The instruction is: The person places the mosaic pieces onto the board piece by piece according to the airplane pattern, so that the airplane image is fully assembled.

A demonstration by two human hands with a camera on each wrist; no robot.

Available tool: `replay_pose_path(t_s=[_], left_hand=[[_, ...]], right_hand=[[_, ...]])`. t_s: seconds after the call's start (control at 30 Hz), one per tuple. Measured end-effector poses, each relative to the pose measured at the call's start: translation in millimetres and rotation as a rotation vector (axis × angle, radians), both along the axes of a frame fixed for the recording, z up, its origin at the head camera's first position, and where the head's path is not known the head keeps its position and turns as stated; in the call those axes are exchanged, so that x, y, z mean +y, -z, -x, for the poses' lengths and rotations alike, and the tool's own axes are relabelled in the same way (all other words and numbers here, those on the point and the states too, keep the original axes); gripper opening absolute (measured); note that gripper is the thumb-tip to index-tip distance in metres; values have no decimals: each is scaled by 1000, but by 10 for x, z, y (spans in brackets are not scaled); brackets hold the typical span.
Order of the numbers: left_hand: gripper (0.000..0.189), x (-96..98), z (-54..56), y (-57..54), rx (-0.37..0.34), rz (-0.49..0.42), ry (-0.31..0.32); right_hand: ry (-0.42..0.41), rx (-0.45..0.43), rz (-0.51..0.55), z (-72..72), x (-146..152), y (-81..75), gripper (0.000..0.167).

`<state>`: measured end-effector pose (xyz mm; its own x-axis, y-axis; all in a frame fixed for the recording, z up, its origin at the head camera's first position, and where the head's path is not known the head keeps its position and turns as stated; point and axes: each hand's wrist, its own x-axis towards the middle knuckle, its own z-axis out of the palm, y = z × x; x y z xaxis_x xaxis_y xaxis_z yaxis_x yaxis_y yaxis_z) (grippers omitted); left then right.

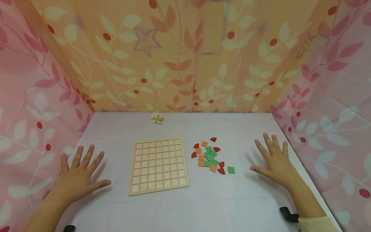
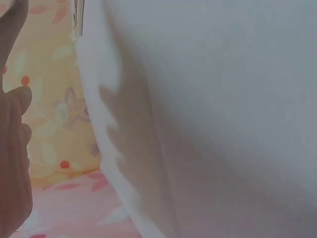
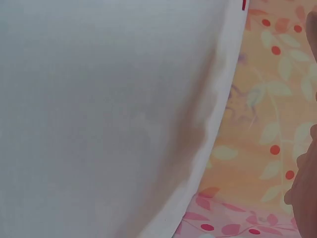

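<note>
In the head view my left hand (image 1: 77, 180) is spread over the left side of the table, fingers straight, holding nothing. A square wooden grid board (image 1: 158, 166) lies to its right, its cells bare. My right hand (image 1: 273, 164) is likewise spread on the right side, with nothing in it. Between the board and that hand lie loose flat pieces: green squares (image 1: 231, 170), orange squares (image 1: 204, 143) and red quarter-circles (image 1: 221, 171). The nearest piece to the right hand is the lone green square. Both wrist views show only the edge of each hand and its shadow on the cloth.
A small card (image 1: 157, 118) with a colourful pattern lies near the back edge of the white table (image 1: 162, 212). Patterned curtains (image 1: 185, 58) enclose the back and both sides. Black wrist-camera parts (image 1: 289, 215) show by the forearms.
</note>
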<state>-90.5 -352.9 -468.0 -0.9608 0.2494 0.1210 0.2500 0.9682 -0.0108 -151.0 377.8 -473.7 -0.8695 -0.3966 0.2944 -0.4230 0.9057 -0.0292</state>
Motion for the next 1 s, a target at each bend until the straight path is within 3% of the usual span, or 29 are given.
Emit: replay_pose_path(t_s=[0.63, 1.0], left_hand=[[113, 239, 45, 208, -50, -223, 31], [106, 400, 51, 177, -71, -450, 87]], right_hand=[[-21, -50, 128, 135, -261, -69, 109], [-31, -93, 195, 244, -399, -75, 105]])
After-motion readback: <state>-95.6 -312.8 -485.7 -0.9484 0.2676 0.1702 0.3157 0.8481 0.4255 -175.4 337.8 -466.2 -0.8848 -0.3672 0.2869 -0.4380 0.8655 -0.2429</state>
